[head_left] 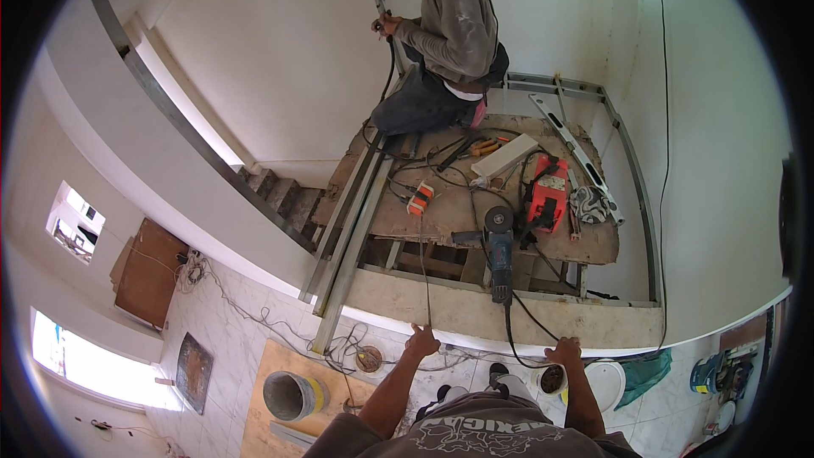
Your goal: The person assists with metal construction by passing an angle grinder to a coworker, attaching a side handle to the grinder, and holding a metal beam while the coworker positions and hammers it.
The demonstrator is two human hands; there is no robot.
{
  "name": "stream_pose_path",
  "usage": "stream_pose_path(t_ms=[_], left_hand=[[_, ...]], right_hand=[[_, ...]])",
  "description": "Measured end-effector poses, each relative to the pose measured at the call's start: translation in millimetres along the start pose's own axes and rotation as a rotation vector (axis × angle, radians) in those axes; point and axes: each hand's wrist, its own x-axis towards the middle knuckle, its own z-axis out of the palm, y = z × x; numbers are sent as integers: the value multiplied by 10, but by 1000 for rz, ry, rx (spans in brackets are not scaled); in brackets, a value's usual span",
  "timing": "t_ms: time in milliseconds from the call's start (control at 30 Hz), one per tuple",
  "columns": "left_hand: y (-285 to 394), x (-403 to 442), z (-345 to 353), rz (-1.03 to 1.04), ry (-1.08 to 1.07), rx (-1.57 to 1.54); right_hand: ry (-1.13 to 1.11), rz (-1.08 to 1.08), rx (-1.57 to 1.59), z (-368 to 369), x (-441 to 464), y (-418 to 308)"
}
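My left hand (421, 342) is closed at the front edge of the concrete ledge (424, 293). A thin cord (425, 276) runs straight down to it from an orange and white power outlet box (420, 198). Farther right, my right hand (565, 351) is at the same edge with its fingers curled. The black cord (510, 331) of an angle grinder (501, 259) loops close to these fingers, which hide what they grip, if anything. The grinder lies on the ledge between my hands, its disc pointing away from me.
A co-worker (454, 25) kneels on the wooden board (356, 191), holding a dark cable. Metal profiles (352, 233) jut past the ledge at left. A red machine (548, 195), a level (577, 153) and a white box (504, 156) lie on the board. A bucket (292, 395) stands below.
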Motion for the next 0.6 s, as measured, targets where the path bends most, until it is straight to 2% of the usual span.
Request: stream_pose_path(t_ms=[600], left_hand=[[-42, 45, 40, 28, 20, 0]], right_hand=[[11, -14, -8, 117, 86, 61]])
